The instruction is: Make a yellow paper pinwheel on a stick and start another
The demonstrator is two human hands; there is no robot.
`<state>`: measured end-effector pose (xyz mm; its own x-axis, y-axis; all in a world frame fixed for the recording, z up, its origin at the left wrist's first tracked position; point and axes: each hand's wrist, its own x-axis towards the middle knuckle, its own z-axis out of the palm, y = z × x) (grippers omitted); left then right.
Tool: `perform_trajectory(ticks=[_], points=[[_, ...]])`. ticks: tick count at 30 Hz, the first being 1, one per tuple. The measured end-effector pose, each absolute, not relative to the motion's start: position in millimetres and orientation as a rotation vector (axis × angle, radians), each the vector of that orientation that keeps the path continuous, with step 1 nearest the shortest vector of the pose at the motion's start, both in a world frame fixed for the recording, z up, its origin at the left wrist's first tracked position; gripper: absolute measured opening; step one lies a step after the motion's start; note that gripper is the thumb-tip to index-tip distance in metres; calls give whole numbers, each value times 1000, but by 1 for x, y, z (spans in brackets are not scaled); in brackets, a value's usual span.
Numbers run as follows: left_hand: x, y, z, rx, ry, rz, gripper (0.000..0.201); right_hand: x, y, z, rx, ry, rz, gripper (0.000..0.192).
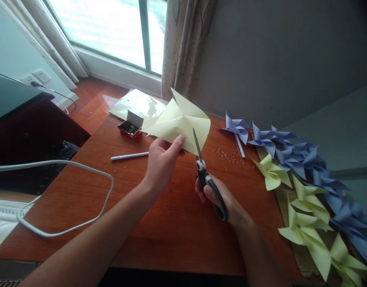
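Observation:
My left hand (165, 159) pinches the near edge of a yellow paper sheet (183, 115), thumb on top. Creases meet at the sheet's middle, and a slit opens at its far corner. In my right hand (216, 195) is a pair of scissors (205, 175) with black and white handles. Their blades point away from me and meet the sheet's near right edge, one blade showing over the paper. The lower blade is hidden, so how far they have cut I cannot tell.
A small red box (131, 126) of metal pins stands open near clear-wrapped yellow paper (135, 105). A white paper stick (129, 156) lies left. Purple pinwheels (291, 157) and yellow pinwheels (305, 227) line the right side. A white cable (108, 195) loops over the table's left.

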<state>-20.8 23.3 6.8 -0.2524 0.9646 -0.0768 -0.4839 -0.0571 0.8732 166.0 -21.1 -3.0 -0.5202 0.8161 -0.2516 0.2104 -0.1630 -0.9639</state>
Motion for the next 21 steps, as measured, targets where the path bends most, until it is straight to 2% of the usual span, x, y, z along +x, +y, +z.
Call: perform_trajectory(ticks=[21], points=[[-22, 24, 8, 661, 1010, 1598, 25, 163, -21, -1, -1197, -1544, 1756, 48]])
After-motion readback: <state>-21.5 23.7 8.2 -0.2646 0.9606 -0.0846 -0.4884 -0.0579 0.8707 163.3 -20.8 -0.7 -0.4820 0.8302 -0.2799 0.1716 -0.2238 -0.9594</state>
